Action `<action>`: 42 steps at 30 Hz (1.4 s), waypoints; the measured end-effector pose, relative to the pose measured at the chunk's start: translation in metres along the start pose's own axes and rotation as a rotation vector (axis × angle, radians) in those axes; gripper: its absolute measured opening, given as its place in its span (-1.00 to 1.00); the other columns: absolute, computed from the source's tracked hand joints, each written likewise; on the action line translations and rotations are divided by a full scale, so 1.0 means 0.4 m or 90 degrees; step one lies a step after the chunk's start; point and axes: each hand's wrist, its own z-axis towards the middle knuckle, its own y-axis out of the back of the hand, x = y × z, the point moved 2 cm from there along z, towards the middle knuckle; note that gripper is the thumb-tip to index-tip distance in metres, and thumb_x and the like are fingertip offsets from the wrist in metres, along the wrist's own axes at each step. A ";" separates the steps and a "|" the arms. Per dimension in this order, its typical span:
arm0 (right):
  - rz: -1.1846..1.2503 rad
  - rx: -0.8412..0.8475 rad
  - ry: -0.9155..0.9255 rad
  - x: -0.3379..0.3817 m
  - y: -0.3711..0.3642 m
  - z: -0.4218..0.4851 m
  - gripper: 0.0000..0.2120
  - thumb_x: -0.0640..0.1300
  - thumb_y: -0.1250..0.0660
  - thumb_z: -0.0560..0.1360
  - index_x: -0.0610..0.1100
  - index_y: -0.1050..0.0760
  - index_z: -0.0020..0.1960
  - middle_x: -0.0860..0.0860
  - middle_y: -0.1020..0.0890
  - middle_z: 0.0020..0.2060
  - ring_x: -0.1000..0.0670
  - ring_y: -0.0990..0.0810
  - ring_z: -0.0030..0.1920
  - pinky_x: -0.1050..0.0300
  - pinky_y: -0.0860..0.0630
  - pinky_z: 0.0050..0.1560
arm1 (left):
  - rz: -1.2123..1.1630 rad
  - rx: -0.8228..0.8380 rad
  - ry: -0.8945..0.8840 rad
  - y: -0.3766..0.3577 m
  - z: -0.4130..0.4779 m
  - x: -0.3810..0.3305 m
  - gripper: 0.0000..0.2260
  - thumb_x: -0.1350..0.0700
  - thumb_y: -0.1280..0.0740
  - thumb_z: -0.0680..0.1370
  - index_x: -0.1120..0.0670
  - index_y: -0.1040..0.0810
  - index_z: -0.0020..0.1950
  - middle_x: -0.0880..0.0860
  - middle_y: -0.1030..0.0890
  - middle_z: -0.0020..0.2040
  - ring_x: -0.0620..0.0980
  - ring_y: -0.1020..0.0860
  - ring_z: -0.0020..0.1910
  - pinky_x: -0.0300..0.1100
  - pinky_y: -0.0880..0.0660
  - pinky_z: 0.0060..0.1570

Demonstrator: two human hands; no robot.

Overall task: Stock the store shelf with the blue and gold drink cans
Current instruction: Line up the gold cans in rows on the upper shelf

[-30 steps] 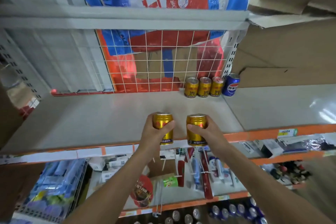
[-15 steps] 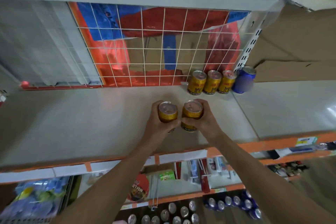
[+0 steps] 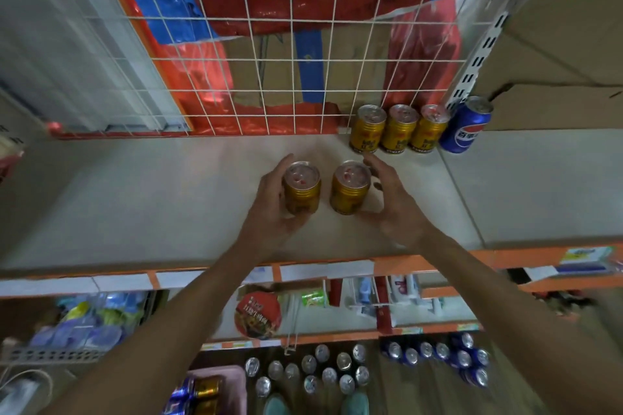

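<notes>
Left gold can (image 3: pixel 301 194) stands on the shelf (image 3: pixel 135 199), grasped by my left hand (image 3: pixel 268 212); my right hand (image 3: pixel 396 209) lies open, fingers loose beside the right gold can (image 3: pixel 349 194).

Both bare forearms reach side by side over the front edge of the shelf (image 3: pixel 135 199). The left hand (image 3: pixel 271 204) wraps round a gold can (image 3: pixel 301 192), thumb in front. The right hand (image 3: pixel 392 200) is spread loose, cupped just beside a second can (image 3: pixel 349 190), palm off it.
</notes>
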 end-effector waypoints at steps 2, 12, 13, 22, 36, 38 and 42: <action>-0.099 -0.013 0.088 0.013 0.026 -0.007 -0.17 -0.29 -0.53 0.40 -0.01 -0.22 0.55 -0.01 -0.26 0.49 0.06 -0.29 0.47 0.31 -0.31 0.38 | 0.073 0.016 -0.032 0.012 -0.013 0.000 -0.21 0.13 -0.55 0.44 -0.16 -0.22 0.55 0.04 -0.37 0.42 -0.07 -0.37 0.42 0.00 -0.40 0.41; -0.315 -0.103 0.196 0.054 -0.004 0.036 -0.43 -0.18 -0.57 0.37 -0.08 -0.42 0.31 -0.11 -0.42 0.36 -0.16 -0.48 0.30 -0.01 -0.62 0.00 | 0.142 -0.042 -0.054 -0.019 0.013 -0.010 -0.27 0.23 -0.52 0.47 -0.09 -0.29 0.56 0.03 -0.40 0.42 0.03 -0.48 0.35 -0.07 -0.53 0.30; -0.327 -0.101 0.196 0.056 -0.005 0.047 -0.44 -0.16 -0.57 0.37 -0.09 -0.42 0.30 -0.11 -0.42 0.37 -0.17 -0.49 0.29 -0.03 -0.64 -0.03 | 0.147 -0.044 -0.056 -0.022 0.022 -0.009 -0.27 0.22 -0.52 0.47 -0.09 -0.29 0.56 0.03 -0.40 0.42 0.05 -0.50 0.34 -0.03 -0.54 0.28; -0.448 -0.119 0.206 0.043 0.005 0.151 -0.39 -0.13 -0.54 0.37 -0.15 -0.45 0.38 -0.08 -0.48 0.37 -0.15 -0.50 0.29 -0.02 -0.59 0.08 | 0.149 -0.056 -0.059 -0.033 0.140 0.010 -0.30 0.22 -0.48 0.50 -0.05 -0.27 0.57 0.06 -0.40 0.46 0.08 -0.46 0.38 0.06 -0.53 0.30; -0.556 -0.142 0.247 0.005 0.009 0.332 -0.40 -0.09 -0.55 0.37 -0.17 -0.50 0.37 -0.13 -0.56 0.32 -0.21 -0.54 0.28 -0.10 -0.46 0.27 | 0.190 -0.065 -0.080 -0.012 0.329 0.039 -0.29 0.28 -0.48 0.47 -0.02 -0.29 0.56 0.14 -0.42 0.44 0.15 -0.46 0.37 0.11 -0.51 0.29; -0.554 -0.151 0.241 0.003 0.007 0.338 -0.40 -0.10 -0.54 0.38 -0.17 -0.49 0.39 -0.12 -0.55 0.34 -0.20 -0.54 0.30 -0.08 -0.47 0.28 | 0.188 -0.063 -0.086 -0.009 0.338 0.047 -0.28 0.28 -0.47 0.47 -0.02 -0.28 0.56 0.14 -0.42 0.44 0.16 -0.46 0.37 0.12 -0.52 0.27; -0.547 -0.159 0.238 -0.008 0.004 0.358 -0.39 -0.12 -0.54 0.39 -0.19 -0.48 0.40 -0.12 -0.54 0.36 -0.18 -0.52 0.34 -0.07 -0.43 0.34 | 0.188 -0.058 -0.074 -0.006 0.354 0.055 -0.28 0.25 -0.48 0.47 -0.04 -0.28 0.56 0.13 -0.40 0.46 0.14 -0.45 0.39 0.11 -0.52 0.29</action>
